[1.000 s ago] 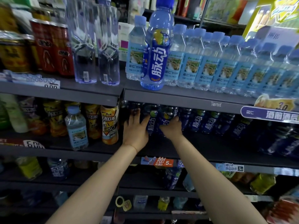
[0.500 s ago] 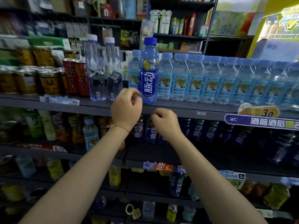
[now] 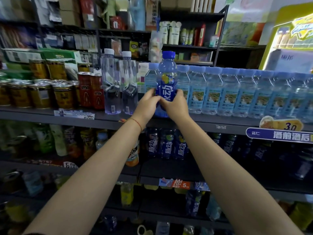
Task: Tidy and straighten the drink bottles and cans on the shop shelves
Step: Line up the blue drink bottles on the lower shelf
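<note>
Hands: both are wrapped round the lower body of one blue sports-drink bottle (image 3: 166,85) — left hand (image 3: 147,106) on its left flank, right hand (image 3: 176,106) on its right, fingers curled onto the label and meeting in front.
Shelf: the bottle's base sits at the front lip of the top drinks shelf (image 3: 42,116), in front of the water row.
Water row: small light-blue-capped water bottles (image 3: 228,94) run rightward from just behind the blue bottle, packed side by side.
Matching stock: the same dark-blue bottles (image 3: 168,146) stand one shelf down, directly below the hands — so the held bottle looks misplaced, as a judgement.
Neighbours left: two tall clear bottles (image 3: 118,82) stand just beside the left hand; red cans (image 3: 91,90) and gold cans (image 3: 39,94) lie further left.
Axis: the bottle stands upright, cap up, long axis vertical, label facing out.
Key relation: the bottle lies straight ahead between both palms, neither hand clearly nearer; its proper row lies straight down.
Likely next need: lift clear of the shelf lip, then lower without knocking the water row behind.
</note>
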Demonstrator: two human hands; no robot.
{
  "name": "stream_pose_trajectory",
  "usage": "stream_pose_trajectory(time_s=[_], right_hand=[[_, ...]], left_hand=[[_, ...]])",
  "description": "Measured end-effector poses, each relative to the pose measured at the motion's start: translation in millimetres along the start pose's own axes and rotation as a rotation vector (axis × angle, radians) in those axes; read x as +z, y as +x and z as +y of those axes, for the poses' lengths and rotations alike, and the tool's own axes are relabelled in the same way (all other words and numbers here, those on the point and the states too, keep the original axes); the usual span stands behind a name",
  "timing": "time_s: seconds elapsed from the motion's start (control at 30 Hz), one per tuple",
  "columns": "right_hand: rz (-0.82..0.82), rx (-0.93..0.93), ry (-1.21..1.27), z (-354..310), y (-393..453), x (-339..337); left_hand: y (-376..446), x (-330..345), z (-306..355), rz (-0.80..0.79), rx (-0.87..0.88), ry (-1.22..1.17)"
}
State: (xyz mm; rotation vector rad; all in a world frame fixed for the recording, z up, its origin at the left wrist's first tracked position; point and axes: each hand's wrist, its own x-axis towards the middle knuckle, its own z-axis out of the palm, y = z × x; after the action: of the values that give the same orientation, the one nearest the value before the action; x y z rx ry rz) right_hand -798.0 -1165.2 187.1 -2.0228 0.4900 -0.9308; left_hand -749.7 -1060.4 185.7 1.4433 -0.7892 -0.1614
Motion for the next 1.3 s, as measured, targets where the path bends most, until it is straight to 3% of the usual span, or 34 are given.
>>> stream_pose_trajectory(time_s=[0.17, 0.27, 0.37, 0.47, 0.63, 0.83, 1.0, 1.2, 1.3], right_hand=[[0.022, -0.070, 0.029, -4, -17, -13], [-0.065, -0.140, 0.114, -13, -46, -22], [-0.254, -0.193, 0.179, -10, -70, -26], [-0.406, -0.144, 0.173, 17, -88, -23], [-0.462, 0.004, 0.124, 75, -106, -9], [-0.298, 0.169, 0.124, 132, -112, -8], [-0.119, 0.236, 0.045, 167, -108, -29], [-0.041, 0.312, -0.065, 205, -80, -64], [-0.050, 0.321, -0.106, 227, -59, -76]], left_hand=[[-8, -15, 1, 0.135, 0.070, -0.140], [-26, -20, 4, 0.149, 0.148, -0.119], [-48, -19, 0, 0.165, 0.197, -0.061], [-72, -20, -24, 0.199, 0.224, -0.001], [-99, -9, -82, 0.178, 0.137, 0.013], [-102, 23, -128, 0.015, -0.026, 0.072], [-85, 56, -149, -0.014, -0.117, 0.257], [-57, 94, -173, -0.064, 0.051, 0.697], [-43, 114, -176, -0.083, 0.052, 0.847]])
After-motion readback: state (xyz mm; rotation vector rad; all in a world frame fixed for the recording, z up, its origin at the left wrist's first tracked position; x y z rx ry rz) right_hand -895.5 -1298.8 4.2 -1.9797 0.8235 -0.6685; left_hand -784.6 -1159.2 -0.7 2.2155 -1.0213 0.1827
